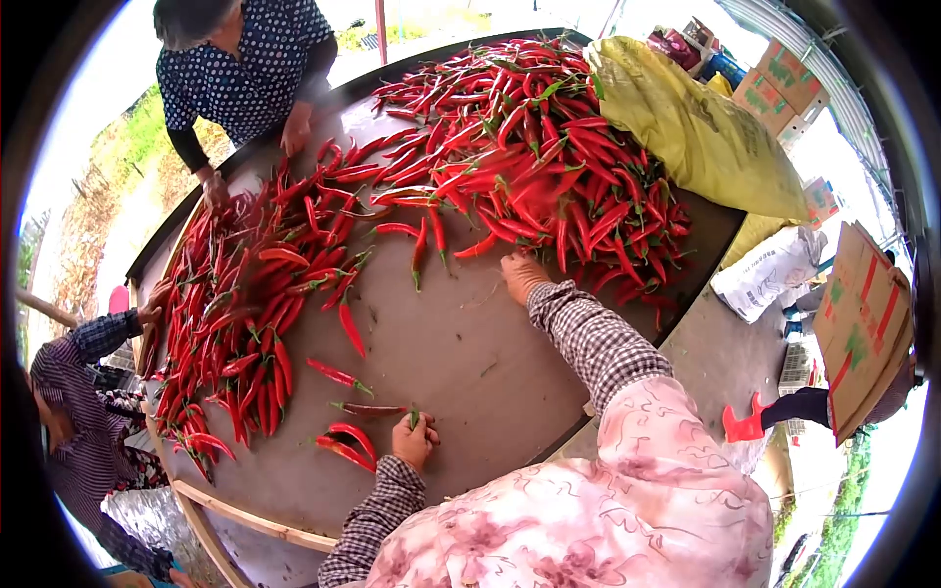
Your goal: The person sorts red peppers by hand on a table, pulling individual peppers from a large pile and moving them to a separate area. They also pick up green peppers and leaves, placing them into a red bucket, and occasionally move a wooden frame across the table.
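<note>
Near the front of the brown table [461,367], my left hand [416,441] is closed with a green pepper stem showing at its fingers. A dark red pepper [371,409] points at it from the left, and a pair of curved red peppers [349,446] lies just beside it. My right hand [523,275] is at the lower edge of the large heap of red peppers [588,196]; its fingers are bent, and whether they hold anything is hidden. One red pepper [477,246] lies just left of those fingers.
A second pepper heap [245,304] covers the table's left side. Across the table a person in a dotted top [250,73] reaches into it; another in stripes [83,392] is at left. A yellow sack [696,127] lies at the back right. Someone carries flattened cardboard [863,328] at right.
</note>
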Demonstrator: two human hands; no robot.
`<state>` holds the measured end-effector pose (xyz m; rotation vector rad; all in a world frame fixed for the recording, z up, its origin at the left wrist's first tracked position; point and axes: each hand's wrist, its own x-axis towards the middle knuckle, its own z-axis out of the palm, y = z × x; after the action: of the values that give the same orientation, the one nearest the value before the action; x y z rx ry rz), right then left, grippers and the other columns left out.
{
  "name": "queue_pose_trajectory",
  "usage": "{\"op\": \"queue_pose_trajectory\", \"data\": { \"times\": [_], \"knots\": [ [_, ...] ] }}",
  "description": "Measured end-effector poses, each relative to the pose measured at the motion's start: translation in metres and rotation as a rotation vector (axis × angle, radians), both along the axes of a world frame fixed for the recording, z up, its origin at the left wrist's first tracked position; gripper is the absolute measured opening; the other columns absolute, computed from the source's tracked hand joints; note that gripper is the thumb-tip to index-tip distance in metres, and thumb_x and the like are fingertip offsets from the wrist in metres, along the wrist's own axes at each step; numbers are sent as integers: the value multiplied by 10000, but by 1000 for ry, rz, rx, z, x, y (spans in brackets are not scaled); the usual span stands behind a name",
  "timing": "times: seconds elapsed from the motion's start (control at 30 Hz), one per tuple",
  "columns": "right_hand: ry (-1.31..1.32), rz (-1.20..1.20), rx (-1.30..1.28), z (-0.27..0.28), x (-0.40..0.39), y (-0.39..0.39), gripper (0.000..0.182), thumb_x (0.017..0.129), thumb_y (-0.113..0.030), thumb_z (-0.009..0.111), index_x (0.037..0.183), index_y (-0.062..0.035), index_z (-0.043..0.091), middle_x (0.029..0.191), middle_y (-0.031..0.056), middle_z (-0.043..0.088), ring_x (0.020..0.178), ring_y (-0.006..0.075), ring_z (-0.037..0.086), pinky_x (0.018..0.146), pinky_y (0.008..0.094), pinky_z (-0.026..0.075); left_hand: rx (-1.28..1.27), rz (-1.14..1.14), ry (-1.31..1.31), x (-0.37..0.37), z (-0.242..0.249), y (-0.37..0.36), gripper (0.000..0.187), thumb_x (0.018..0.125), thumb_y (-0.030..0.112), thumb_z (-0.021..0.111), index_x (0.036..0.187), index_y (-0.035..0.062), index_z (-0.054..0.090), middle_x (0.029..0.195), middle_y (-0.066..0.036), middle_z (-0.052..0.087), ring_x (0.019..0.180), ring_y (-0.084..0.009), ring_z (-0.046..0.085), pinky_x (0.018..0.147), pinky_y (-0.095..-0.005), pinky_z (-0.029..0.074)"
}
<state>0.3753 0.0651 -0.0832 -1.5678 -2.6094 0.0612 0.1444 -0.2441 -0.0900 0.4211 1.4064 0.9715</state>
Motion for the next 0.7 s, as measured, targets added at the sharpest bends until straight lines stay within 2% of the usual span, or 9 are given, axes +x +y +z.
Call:
{"op": "queue_pose_trajectory", "data": {
  "times": [0.07, 0.1, 0.13, 0.2, 0.23, 0.33, 0.53, 0.63, 0.7],
  "knots": [
    [247, -147, -211, 4, -13, -13, 124, 838, -128, 520, 930, -48, 547, 945, 167, 602, 885, 340, 581, 769, 415, 458, -7, 0, 18, 4, -2, 0, 198, 958, 174, 442, 897, 28, 561, 577, -65, 561, 399, -97, 442, 367, -218, 310],
    [401, -140, -132, 6, -13, -24, 155, 866, -183, 536, 932, -44, 547, 795, 174, 602, 781, 334, 597, 701, 408, 463, 10, 40, 6, 5, -3, 1, 188, 957, 162, 443, 889, 33, 561, 565, -65, 556, 402, -103, 457, 367, -220, 311],
    [396, -143, -130, 11, -8, -33, 155, 866, -183, 536, 932, -44, 547, 795, 174, 602, 781, 334, 597, 701, 408, 463, 26, 80, -7, 6, -3, 1, 179, 955, 151, 445, 881, 37, 561, 553, -65, 551, 405, -110, 472, 366, -221, 312],
    [707, -208, -213, 45, -1, -55, 174, 857, -193, 578, 948, -47, 554, 787, 157, 596, 715, 243, 605, 643, 350, 472, 10, 61, -1, 5, -1, 2, 178, 955, 143, 444, 872, 34, 557, 553, -63, 549, 411, -115, 483, 368, -223, 316],
    [863, -210, -226, 55, 4, -64, 145, 883, -176, 570, 942, -44, 554, 732, 88, 570, 640, 142, 564, 591, 288, 462, -7, 45, 9, 4, 0, 3, 178, 954, 136, 442, 864, 31, 553, 553, -61, 546, 417, -120, 495, 369, -225, 319],
    [1037, -166, -289, 120, 17, -96, 130, 922, -155, 520, 906, -26, 532, 718, 27, 534, 635, 83, 523, 579, 254, 452, -5, 37, 22, 4, 1, 4, 183, 953, 130, 442, 858, 19, 552, 552, -60, 543, 416, -123, 495, 374, -229, 328],
    [1080, -42, -262, 150, 28, -138, 91, 934, -83, 481, 880, -12, 496, 728, 22, 503, 664, 83, 496, 618, 233, 434, 21, 76, 23, 7, -2, 6, 197, 952, 137, 445, 850, 13, 561, 540, -60, 539, 412, -128, 491, 374, -234, 328],
    [1115, 120, -198, 151, 17, -169, 63, 920, -81, 502, 894, -24, 499, 740, 26, 511, 666, 115, 512, 630, 243, 439, 9, 53, 23, 5, -4, 4, 197, 952, 139, 446, 855, 11, 559, 544, -63, 541, 415, -132, 496, 377, -240, 338],
    [906, 243, -146, 144, 7, -190, 40, 890, -75, 538, 879, -50, 509, 782, 27, 524, 688, 193, 521, 652, 273, 439, 5, 38, 18, 4, -6, 2, 183, 947, 135, 457, 869, 7, 562, 566, -79, 554, 422, -136, 502, 384, -243, 355]
  ]
}}
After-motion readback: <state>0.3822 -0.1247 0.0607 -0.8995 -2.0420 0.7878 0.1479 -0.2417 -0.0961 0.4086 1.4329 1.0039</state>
